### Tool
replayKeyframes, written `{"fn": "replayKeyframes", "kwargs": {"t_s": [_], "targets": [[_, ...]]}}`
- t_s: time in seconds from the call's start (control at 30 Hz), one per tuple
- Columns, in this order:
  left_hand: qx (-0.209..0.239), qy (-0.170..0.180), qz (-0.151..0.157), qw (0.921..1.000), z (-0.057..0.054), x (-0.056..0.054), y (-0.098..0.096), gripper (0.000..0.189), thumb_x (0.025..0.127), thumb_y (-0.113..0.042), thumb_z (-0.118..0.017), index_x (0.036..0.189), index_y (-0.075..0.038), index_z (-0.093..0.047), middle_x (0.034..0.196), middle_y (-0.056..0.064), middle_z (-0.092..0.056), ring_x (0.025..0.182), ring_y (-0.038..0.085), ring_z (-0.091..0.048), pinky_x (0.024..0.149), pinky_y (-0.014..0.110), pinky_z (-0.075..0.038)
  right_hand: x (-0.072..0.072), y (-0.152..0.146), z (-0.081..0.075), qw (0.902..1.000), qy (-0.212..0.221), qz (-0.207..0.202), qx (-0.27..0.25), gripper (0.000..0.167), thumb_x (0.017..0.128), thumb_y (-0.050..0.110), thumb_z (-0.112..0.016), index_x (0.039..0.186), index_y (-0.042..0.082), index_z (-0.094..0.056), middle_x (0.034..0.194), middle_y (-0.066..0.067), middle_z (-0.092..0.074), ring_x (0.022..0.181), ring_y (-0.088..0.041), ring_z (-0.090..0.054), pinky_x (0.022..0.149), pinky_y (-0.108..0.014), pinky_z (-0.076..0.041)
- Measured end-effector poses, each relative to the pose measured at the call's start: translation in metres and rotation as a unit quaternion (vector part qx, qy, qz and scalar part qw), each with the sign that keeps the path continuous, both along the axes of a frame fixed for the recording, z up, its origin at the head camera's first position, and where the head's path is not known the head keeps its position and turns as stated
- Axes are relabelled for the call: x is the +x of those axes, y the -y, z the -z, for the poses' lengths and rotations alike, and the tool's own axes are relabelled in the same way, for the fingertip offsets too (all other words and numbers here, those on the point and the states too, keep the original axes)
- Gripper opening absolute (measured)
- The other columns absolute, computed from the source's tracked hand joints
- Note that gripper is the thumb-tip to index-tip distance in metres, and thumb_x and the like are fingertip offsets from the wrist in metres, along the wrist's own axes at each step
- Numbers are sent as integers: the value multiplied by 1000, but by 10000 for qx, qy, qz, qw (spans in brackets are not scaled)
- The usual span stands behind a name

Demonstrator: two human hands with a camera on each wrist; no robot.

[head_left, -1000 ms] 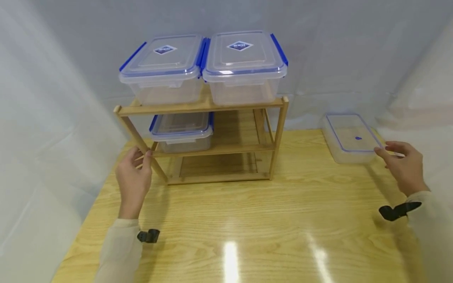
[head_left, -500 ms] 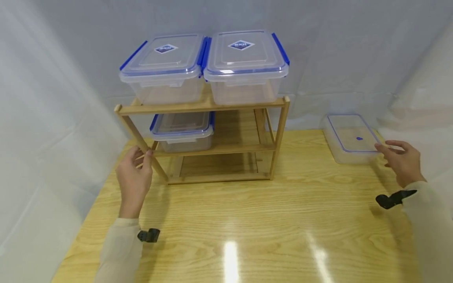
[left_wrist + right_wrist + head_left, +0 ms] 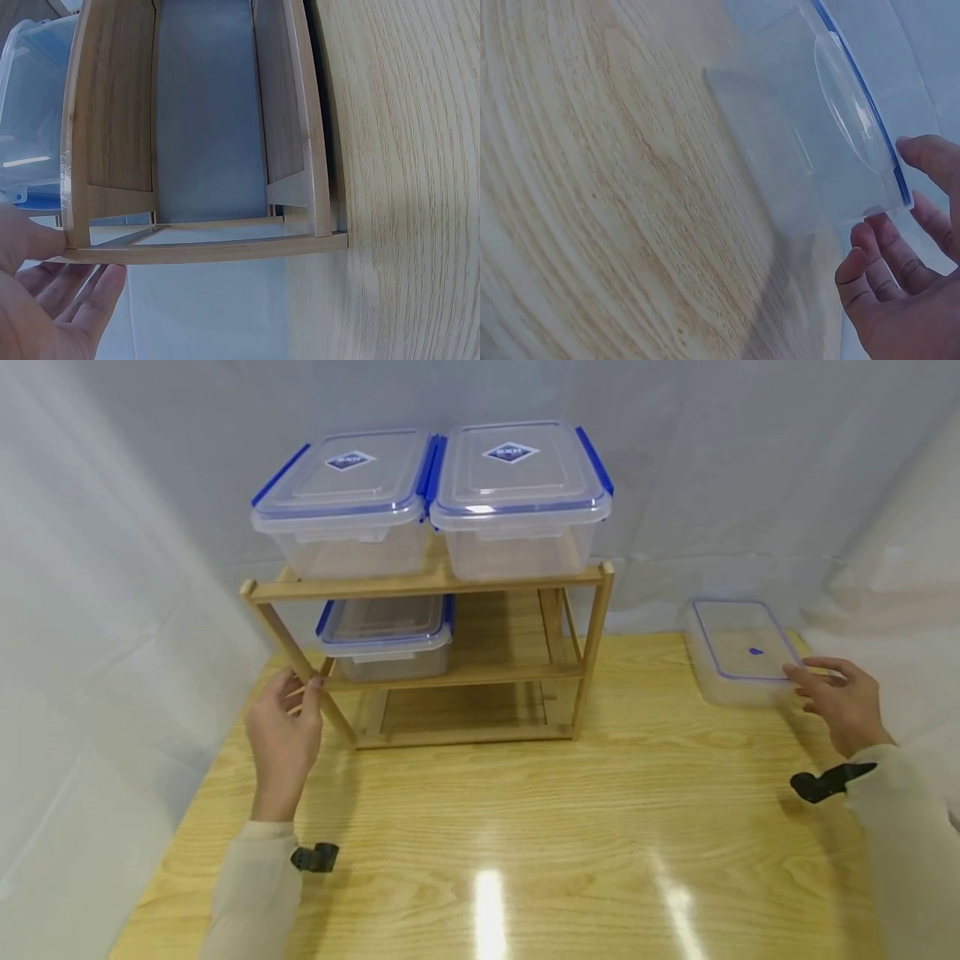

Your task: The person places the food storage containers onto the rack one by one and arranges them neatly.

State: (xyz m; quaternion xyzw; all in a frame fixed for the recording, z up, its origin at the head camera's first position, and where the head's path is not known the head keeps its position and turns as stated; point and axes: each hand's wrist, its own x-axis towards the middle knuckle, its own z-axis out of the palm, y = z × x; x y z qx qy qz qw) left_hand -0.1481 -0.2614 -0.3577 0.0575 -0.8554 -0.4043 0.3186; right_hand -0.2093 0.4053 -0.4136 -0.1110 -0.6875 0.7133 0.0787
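Observation:
My left hand (image 3: pixel 285 735) grips the left front post of a wooden rack (image 3: pixel 457 675), beside its middle shelf. In the left wrist view, the thumb lies on one side of the frame and the fingers on the other. My right hand (image 3: pixel 846 702) holds the near right corner of a clear food container (image 3: pixel 738 643) with a blue-edged top, which sits on the table at the far right. The right wrist view shows the thumb (image 3: pixel 919 150) at the blue rim and fingers below it against the container's side wall.
Two large lidded containers, one left (image 3: pixel 352 485) and one right (image 3: pixel 525 485), stand on the rack's top shelf. A smaller lidded container (image 3: pixel 390 643) is on the left of the middle shelf. The wooden table (image 3: pixel 570 827) extends in front; pale sheeting (image 3: pixel 720 485) hangs behind.
My right hand has moved left, its thumb farther over the rim of the right-hand container. The left hand and rack look unchanged.

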Motion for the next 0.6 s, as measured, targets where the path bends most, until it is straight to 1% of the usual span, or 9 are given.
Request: {"fn": "replayKeyframes", "kwargs": {"t_s": [0.17, 0.23, 0.4, 0.53, 0.6], "targets": [[36, 23, 6, 10000, 0, 0, 0, 26, 103, -19, -61, 111, 4, -69, 113, 19, -72, 98, 36, -73, 85, 42, -62, -2, 4, 0, 9999, -107, -13, 50, 35, 91, 13, -78, 121, 12, -60, 89, 13, -69, 76, -5, -65, 58, -17, -58], [19, 14, -2, 10000, 1, 0, 1, 26, 103, -19, -61, 112, 4, -69, 113, 19, -73, 97, 35, -73, 84, 40, -62, -3, 6, -1, 9999, -108, -21, 75, 37, 91, 14, -77, 123, 11, -59, 90, 13, -68, 76, -4, -65, 58, -17, -58], [-59, -68, -6, 10000, 3, -2, 2, 25, 102, -17, -62, 115, 3, -70, 112, 18, -73, 95, 34, -74, 82, 36, -63, -6, 8, -4, 10000, 5, -68, 11, 41, 91, 16, -78, 125, 12, -56, 88, 14, -70, 74, -4, -65, 57, -18, -58], [-33, -29, -13, 10000, 3, -2, 1, 26, 102, -18, -62, 115, 3, -69, 113, 18, -73, 97, 35, -73, 83, 40, -63, -7, 8, -3, 9997, 79, -168, -132, 38, 91, 15, -77, 124, 15, -57, 85, 12, -73, 73, -4, -66, 57, -20, -58], [-35, -15, -27, 10000, 2, -2, 1, 26, 103, -18, -62, 115, 3, -69, 113, 19, -72, 97, 35, -73, 84, 42, -63, -7, 8, -2, 9995, 41, -267, -185, 37, 92, 14, -76, 124, 15, -58, 85, 11, -74, 73, -5, -67, 58, -20, -58]]}}
